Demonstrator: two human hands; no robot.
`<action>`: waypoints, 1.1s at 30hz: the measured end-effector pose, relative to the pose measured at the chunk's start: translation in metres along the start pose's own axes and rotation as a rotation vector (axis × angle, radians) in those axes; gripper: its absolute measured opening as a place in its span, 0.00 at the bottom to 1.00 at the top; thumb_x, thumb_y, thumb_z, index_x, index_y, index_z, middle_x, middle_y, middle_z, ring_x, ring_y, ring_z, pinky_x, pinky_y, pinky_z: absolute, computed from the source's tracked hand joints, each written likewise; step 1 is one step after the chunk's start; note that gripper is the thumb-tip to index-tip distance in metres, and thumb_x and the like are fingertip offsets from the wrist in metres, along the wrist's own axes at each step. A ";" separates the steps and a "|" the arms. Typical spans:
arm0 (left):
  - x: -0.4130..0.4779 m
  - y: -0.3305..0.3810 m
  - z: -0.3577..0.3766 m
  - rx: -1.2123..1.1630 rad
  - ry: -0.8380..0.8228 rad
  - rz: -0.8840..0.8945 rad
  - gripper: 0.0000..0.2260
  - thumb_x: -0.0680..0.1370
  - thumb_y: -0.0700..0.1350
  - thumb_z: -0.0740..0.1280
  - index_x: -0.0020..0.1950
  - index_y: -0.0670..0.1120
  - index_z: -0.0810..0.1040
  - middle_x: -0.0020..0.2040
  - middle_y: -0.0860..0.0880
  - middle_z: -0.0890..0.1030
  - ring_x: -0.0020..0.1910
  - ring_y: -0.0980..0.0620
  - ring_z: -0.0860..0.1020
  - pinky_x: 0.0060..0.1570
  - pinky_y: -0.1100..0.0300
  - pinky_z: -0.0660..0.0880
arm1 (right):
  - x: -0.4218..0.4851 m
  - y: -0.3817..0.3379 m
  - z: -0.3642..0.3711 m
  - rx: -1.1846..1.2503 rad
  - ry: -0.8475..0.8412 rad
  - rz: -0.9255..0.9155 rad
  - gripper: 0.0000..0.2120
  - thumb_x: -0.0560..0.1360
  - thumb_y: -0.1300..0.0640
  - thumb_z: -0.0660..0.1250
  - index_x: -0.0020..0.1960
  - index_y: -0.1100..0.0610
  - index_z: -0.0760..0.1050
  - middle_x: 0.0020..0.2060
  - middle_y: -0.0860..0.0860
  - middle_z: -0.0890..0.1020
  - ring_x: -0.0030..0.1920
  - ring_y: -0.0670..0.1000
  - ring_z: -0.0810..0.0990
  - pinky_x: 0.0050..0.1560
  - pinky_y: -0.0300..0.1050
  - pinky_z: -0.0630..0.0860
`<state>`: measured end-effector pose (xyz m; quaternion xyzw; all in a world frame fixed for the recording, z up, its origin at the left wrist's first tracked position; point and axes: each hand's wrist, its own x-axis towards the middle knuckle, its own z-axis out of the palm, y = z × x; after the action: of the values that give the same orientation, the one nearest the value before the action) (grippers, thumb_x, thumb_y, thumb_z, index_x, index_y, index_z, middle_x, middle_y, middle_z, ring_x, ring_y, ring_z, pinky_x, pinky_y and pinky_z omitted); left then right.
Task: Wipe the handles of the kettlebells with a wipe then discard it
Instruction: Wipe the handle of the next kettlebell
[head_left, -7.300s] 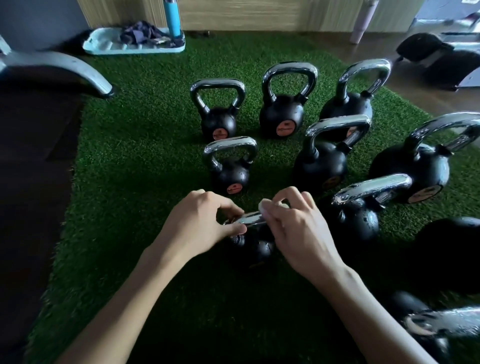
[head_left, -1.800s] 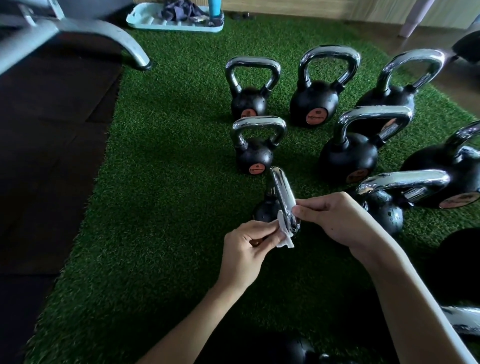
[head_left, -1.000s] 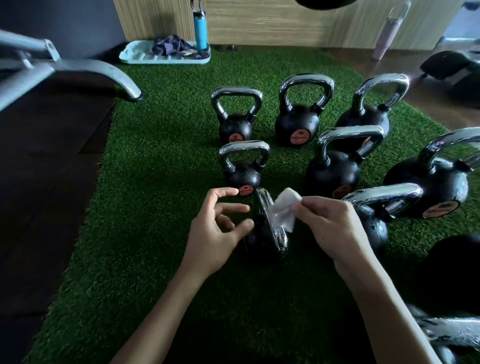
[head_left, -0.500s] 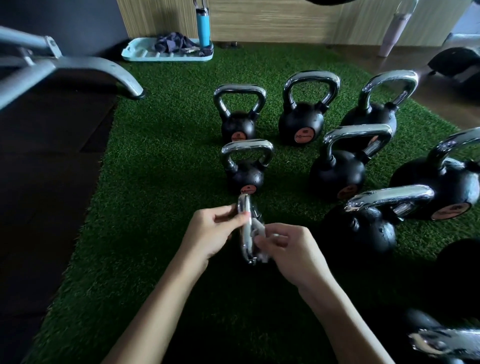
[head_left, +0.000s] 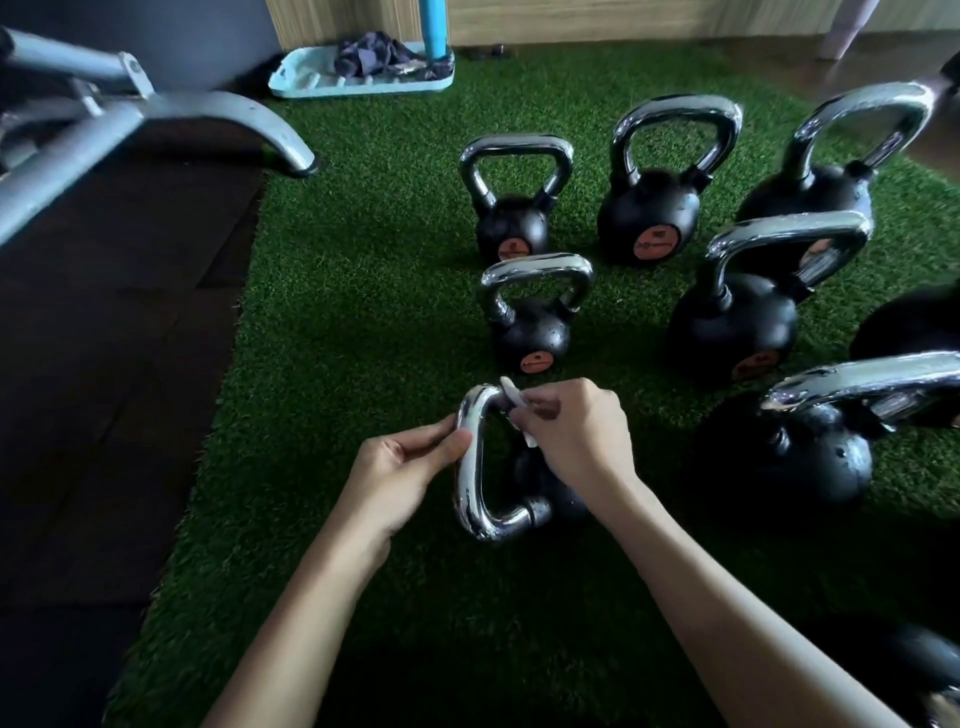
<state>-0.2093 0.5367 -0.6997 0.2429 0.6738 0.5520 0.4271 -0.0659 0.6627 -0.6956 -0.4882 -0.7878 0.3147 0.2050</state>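
Change: since half a second ago, the handle (head_left: 467, 478) of the nearest kettlebell (head_left: 543, 486) is turned from edge-on so that its open loop is shown, and the wipe (head_left: 510, 391) is carried up to the handle's far bend.
Right hand (head_left: 576, 436): the fingers are curled; the wipe is pinched in them and pressed against the far bend of the chrome handle.
Left hand (head_left: 410, 462): the handle's long bar is pinched between thumb and fingertips, near its far end.
Wipe: white and crumpled; only small scraps are seen above and below the right fingers.
Nearest kettlebell: it is tipped toward the left on the green turf (head_left: 337, 312); its black body is largely hidden under the right wrist.
Small kettlebell (head_left: 530, 332): it is stood upright just beyond the hands.
Back-row kettlebells (head_left: 649, 218): three are lined up, upright.
Larger kettlebells (head_left: 732, 327): these are set to the right.
Edges: a pale blue tray (head_left: 358, 85) holding a dark cloth (head_left: 374, 52) is placed at the turf's far edge; a grey metal frame (head_left: 208, 111) is seen above the dark floor (head_left: 104, 364) on the left.
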 end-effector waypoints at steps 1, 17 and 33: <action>0.000 0.000 0.001 0.002 0.007 0.005 0.10 0.75 0.43 0.74 0.56 0.49 0.85 0.50 0.58 0.86 0.53 0.67 0.81 0.49 0.80 0.72 | -0.001 0.003 0.001 -0.028 -0.016 -0.037 0.08 0.73 0.46 0.73 0.51 0.42 0.85 0.37 0.46 0.86 0.41 0.48 0.83 0.43 0.48 0.80; 0.001 0.002 0.003 0.200 -0.266 0.129 0.31 0.72 0.46 0.74 0.75 0.43 0.72 0.62 0.54 0.83 0.65 0.60 0.78 0.66 0.66 0.72 | 0.012 0.015 -0.020 0.253 -0.036 -0.194 0.10 0.71 0.54 0.78 0.52 0.48 0.86 0.46 0.40 0.87 0.47 0.36 0.83 0.52 0.36 0.78; -0.003 -0.001 0.017 0.215 -0.125 0.185 0.27 0.70 0.52 0.76 0.68 0.51 0.79 0.49 0.51 0.88 0.53 0.61 0.81 0.65 0.60 0.72 | -0.019 0.021 -0.037 0.466 -0.243 -0.014 0.11 0.68 0.53 0.80 0.50 0.49 0.87 0.40 0.45 0.88 0.44 0.47 0.87 0.54 0.52 0.83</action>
<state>-0.1933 0.5430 -0.7005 0.3820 0.6760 0.4973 0.3871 -0.0207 0.6630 -0.6836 -0.3808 -0.7163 0.5425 0.2181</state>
